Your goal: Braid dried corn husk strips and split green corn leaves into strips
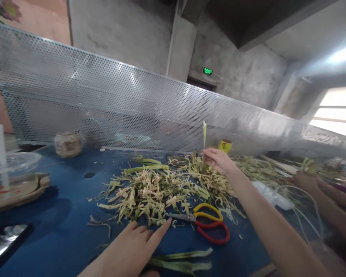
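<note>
My left hand (134,243) lies flat on the blue table (63,215), fingers stretched out toward the tip of the scissors. It holds nothing. My right hand (219,160) reaches far over a pile of pale and green leaf strips (158,188) and pinches a narrow green leaf strip (204,134) that stands upright. The scissors (206,224), one handle yellow and one red, lie shut on the table between my two arms. Two long green leaves (181,261) lie near my left wrist.
A perforated metal screen (118,104) runs along the table's back. A clear plastic cup with a straw (5,169) stands at the left on a woven tray, a woven ball (67,144) behind it. A yellow roll (225,146) stands at the back. Another person's arms (328,192) lie at the right.
</note>
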Available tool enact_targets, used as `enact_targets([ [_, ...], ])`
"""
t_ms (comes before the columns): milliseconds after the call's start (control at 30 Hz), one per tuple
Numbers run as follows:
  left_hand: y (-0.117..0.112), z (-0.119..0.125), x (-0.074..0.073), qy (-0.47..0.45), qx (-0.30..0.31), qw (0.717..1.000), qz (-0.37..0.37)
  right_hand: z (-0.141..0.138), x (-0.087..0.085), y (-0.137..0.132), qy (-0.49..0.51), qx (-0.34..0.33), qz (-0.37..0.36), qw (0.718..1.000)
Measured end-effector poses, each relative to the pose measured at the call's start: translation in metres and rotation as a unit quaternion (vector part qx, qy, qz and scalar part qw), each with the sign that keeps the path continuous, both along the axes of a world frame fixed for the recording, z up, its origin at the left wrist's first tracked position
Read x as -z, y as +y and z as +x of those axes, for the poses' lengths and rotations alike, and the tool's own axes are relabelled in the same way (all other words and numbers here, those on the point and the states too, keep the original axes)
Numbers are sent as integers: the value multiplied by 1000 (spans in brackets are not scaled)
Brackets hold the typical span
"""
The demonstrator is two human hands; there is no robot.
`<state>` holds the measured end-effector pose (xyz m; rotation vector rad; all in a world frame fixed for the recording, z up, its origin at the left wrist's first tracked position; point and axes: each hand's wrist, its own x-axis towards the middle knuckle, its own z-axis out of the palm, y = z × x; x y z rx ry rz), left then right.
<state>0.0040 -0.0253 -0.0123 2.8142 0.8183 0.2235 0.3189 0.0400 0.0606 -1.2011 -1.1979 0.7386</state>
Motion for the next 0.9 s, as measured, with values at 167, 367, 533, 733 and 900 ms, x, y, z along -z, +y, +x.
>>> enact_targets([
  [167, 6, -2, 0, -43, 7, 999, 0, -33, -4, -26, 160, -153, -23, 975],
  [367, 11, -5, -2, -320, -99, 940, -64, -90, 4, -52, 64, -179, -29, 981],
  [533, 16, -6, -21, -586, -106, 777, -205, -136, 10, -74, -119, -256, -67, 957],
  [733, 20, -12, -30, -673, -141, 670, -278, -152, 15, -84, -148, -301, -117, 935],
  [900, 17, -14, -30, -666, -126, 667, -311, -150, 19, -84, -143, -329, -162, 919],
])
